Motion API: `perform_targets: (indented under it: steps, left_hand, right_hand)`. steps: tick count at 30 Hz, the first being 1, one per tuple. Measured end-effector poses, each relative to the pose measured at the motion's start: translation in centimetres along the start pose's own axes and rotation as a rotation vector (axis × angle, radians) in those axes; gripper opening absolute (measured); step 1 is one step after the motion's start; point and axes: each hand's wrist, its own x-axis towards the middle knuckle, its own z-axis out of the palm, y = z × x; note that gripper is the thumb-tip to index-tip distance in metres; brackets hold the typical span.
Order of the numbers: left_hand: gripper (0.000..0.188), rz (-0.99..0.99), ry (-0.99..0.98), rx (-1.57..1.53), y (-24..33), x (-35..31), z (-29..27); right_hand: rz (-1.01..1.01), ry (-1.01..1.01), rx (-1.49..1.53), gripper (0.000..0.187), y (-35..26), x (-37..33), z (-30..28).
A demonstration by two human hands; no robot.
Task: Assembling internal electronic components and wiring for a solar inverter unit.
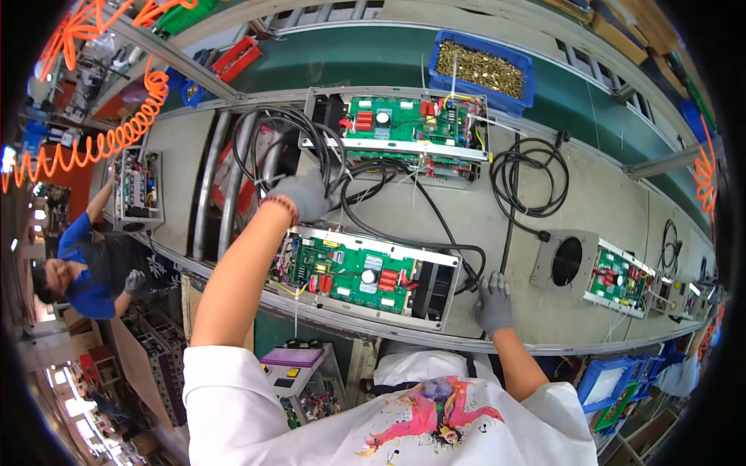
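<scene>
My left hand [301, 198], in a grey glove, is closed around a bundle of coiled black cable [268, 124]; its fingertips are partly hidden. The cable's loops rise beside an open metal chassis with a green circuit board [373, 138] at the far side. A second open chassis with a green board [346, 281] lies nearer to me, just below this hand. From the bundle, a length of cable runs right and bends around the near chassis's right end. There my gloved right hand [494, 304] rests on the bench with fingers spread, holding nothing.
Another coiled cable [530, 180] lies on the bench [466, 206] at right, near a chassis with a round fan opening [567, 261]. A blue bin of brass-coloured parts [480, 71] stands behind. Metal rollers [211, 186] cross the left side. A co-worker [92, 268] stands at far left.
</scene>
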Motion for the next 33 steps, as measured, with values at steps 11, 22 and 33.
perform_targets:
  steps: [11,22,33]
  left_hand:
    - [0.081,-0.007,0.089,-0.136,-1.9,-4.5,-4.5]
    - [0.032,0.068,1.191,-1.061,5.3,-17.6,-1.8]
    - [0.056,0.147,-0.281,-0.242,32.0,-14.7,21.8]
  right_hand:
    - [0.005,-0.111,0.037,0.06,0.1,-0.2,-0.8]
    - [-0.115,-0.136,0.083,0.063,0.5,0.6,0.8]
    - [-0.37,0.004,0.703,0.049,5.7,3.5,3.0]
